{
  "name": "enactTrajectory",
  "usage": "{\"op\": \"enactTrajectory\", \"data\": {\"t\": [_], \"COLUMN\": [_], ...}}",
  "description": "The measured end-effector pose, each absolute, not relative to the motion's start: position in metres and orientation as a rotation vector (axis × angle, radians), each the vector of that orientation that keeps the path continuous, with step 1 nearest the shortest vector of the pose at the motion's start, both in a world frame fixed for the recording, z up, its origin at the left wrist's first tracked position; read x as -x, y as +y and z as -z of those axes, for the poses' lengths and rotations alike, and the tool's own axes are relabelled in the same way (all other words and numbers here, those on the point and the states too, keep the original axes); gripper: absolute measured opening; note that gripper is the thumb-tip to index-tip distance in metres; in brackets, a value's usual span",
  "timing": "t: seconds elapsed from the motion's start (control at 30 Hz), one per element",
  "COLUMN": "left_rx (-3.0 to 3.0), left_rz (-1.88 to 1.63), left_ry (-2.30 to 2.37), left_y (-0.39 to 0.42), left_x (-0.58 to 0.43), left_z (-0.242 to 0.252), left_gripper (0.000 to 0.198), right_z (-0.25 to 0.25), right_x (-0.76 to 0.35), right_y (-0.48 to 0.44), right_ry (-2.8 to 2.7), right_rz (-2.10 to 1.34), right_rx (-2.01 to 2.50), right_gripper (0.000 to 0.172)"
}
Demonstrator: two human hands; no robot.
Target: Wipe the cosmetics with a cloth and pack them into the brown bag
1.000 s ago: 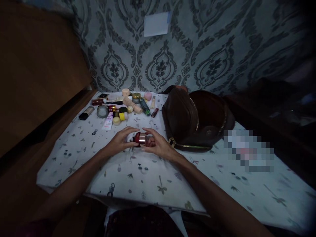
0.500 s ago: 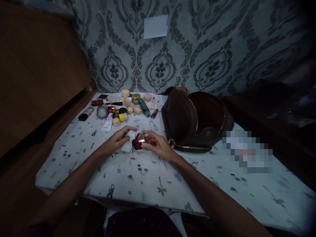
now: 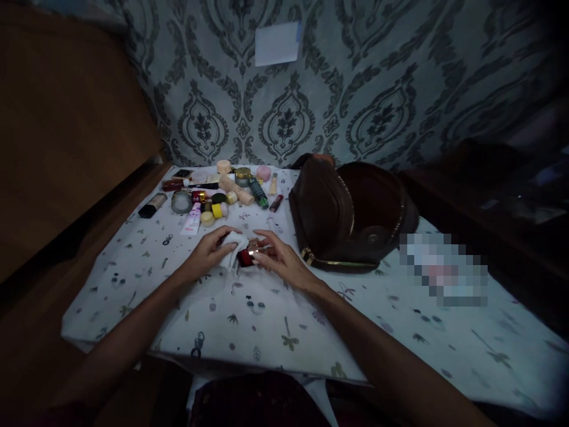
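Observation:
My right hand (image 3: 281,260) grips a small dark red bottle (image 3: 245,257) by its shiny rose-gold cap. Its fingers wrap the cap from the right. A crumpled white wipe (image 3: 233,242) is pinched in my left hand (image 3: 208,252) and presses against the bottle's left side. Both hands are just above the patterned tablecloth (image 3: 231,338), near the middle of the table. Beyond them lies a group of cosmetics, including a pink-and-white tube (image 3: 192,219), a beige tube (image 3: 235,190) and a dark green bottle (image 3: 258,193).
A brown leather bag (image 3: 324,219) stands unzipped to the right of my hands. A blurred-out item (image 3: 444,270) lies farther right. Glass jar (image 3: 182,202) and foundation bottle (image 3: 152,205) sit at the left back. A wooden cabinet (image 3: 75,118) borders the table's left side.
The wipe has shifted and spread over the bottle's upper left side. The bottle has turned slightly in my right hand. The whole view has moved a little.

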State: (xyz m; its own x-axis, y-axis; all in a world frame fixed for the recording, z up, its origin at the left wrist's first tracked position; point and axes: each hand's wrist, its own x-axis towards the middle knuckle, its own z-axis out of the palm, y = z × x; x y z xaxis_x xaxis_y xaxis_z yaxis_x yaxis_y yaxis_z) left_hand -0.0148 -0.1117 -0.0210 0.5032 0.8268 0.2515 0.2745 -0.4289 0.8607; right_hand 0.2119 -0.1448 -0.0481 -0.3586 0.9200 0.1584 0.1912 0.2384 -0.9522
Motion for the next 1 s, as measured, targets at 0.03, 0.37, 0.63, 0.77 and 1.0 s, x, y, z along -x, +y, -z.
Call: {"op": "enactTrajectory", "data": {"t": [0.03,0.37,0.63,0.77,1.0], "left_rx": [-1.949,-2.089,-2.305,-2.506,-2.766], "left_rz": [-0.871,-0.924,-1.012,-1.012,-1.074], "left_ry": [0.919,1.017,0.967,0.879,0.744], "left_y": [-0.112,-0.113,-0.118,-0.122,-0.123], "left_x": [0.014,0.009,0.007,0.006,0.006], "left_z": [0.021,0.021,0.024,0.029,0.035], "left_gripper": [0.033,0.025,0.023,0.027,0.03], "right_z": [0.049,0.053,0.057,0.062,0.057], "right_x": [-0.212,-0.212,-0.212,-0.213,-0.209], "right_y": [-0.144,-0.139,-0.137,-0.135,-0.135], "right_ry": [-1.717,-1.558,-1.545,-1.498,-1.305], "right_rz": [-1.191,-1.471,-1.34,-1.338,-1.475], "right_rx": [1.011,0.816,1.004,1.03,0.946], "right_gripper": [0.051,0.07,0.058,0.059,0.051]}}
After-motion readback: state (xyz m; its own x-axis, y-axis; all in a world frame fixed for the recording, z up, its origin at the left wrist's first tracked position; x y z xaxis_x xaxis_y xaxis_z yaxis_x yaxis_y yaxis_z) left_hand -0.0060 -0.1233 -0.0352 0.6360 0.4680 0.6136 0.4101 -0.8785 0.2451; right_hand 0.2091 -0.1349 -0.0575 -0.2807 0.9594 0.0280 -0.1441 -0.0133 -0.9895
